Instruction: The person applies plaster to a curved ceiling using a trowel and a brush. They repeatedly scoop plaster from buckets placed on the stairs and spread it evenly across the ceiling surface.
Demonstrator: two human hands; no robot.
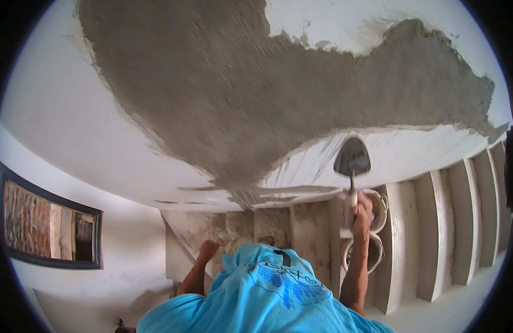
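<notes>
My right hand [361,213] is closed on the pale handle of a trowel [351,158], its dark blade raised in front of the white wall [417,150], which carries a broad irregular patch of grey plaster [256,94]. Two pale buckets [359,260] stand below and around that hand, partly hidden by it and my arm. My left hand [208,250] is closed lower down, over the stairs, at the side of my blue shirt; a small light thing at its fingers is too small to make out.
Steps [456,227] run off to the right, and plaster-stained treads [273,230] lie below the wall. A dark-framed window [97,238] with brickwork beyond it is in the white side wall [123,291] at the left. A dark edge stands at the far right.
</notes>
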